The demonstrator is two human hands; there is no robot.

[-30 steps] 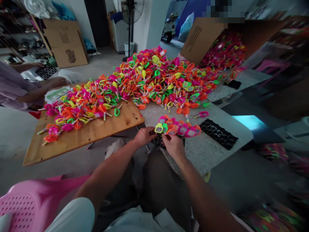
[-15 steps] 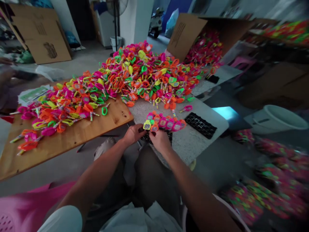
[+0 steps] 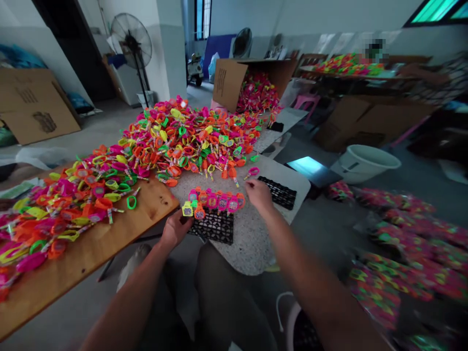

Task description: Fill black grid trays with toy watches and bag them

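Observation:
A black grid tray lies at the near edge of a speckled stone table. A row of small bright toys stands along its far side. My left hand is closed on the tray's left edge, next to a yellow toy. My right hand is stretched out over the table with nothing in its loosely spread fingers. It is just below a loose pink toy and beside a second black tray.
A big heap of neon toys covers the table's far side and spills onto a wooden board at left. An open cardboard box full of toys stands behind. On the floor at right are a white bucket and filled trays.
My right hand left the toy row and reached forward and right toward the loose pink toy. My left hand stayed at the tray. The view swung up and to the right.

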